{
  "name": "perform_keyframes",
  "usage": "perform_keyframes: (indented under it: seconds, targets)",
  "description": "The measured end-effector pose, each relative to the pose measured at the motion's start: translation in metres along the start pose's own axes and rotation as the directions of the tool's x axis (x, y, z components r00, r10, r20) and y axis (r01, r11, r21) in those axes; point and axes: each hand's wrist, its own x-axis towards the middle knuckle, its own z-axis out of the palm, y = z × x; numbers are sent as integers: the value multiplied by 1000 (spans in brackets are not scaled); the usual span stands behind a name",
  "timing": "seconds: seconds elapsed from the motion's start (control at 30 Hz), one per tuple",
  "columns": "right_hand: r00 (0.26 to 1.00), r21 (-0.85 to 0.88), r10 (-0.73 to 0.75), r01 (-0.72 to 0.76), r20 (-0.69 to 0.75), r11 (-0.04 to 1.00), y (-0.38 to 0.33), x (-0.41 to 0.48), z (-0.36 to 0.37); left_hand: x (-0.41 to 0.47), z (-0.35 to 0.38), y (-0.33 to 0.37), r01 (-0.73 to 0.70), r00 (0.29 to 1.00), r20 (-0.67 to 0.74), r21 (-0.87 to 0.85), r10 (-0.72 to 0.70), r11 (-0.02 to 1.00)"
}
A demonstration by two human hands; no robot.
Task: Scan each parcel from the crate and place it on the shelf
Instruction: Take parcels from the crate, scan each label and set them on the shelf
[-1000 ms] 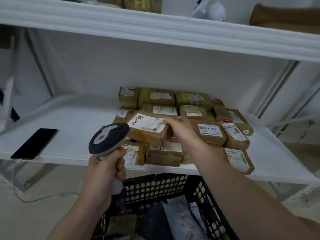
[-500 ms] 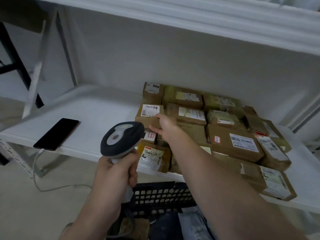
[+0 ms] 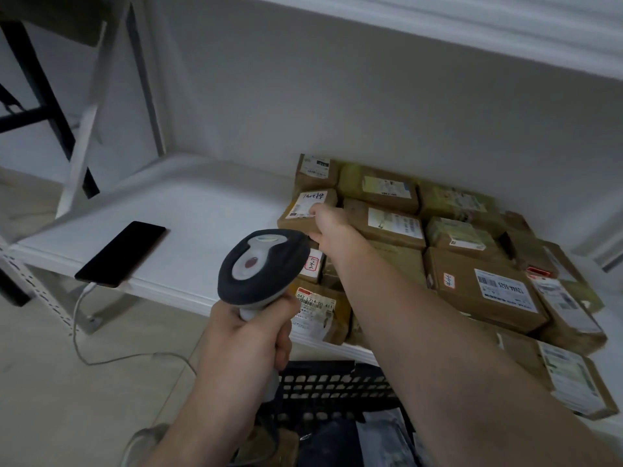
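Gripping the scanner (image 3: 263,264) with the left hand (image 3: 249,335), right hand (image 3: 332,227) pinches parcel (image 3: 303,205).

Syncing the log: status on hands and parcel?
Left hand grips scanner. Right hand pinches handwritten-label parcel, resting atop the stack on the shelf. Nothing in the way; phone lies apart, left.

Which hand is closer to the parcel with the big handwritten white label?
Right. The right hand grips that parcel at its near right corner; the left hand holds the scanner short of the shelf edge.
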Motion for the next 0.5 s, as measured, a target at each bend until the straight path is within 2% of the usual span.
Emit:
perform_keyframes:
  seconds: [0.3,0.4,0.5]
  targets:
    - [995,-45,-83,86,56,995,12,-12,-18,-9,7,-1,7,998,55,3,-7,1000]
    - [980,-95,-186,192,62,977,15,-35,-37,-11,10,1,-5,996,87,18,3,1000]
    - [940,-133,-297,320,166,938,23,-71,-65,-14,14,0,-12,990,143,86,-1,996]
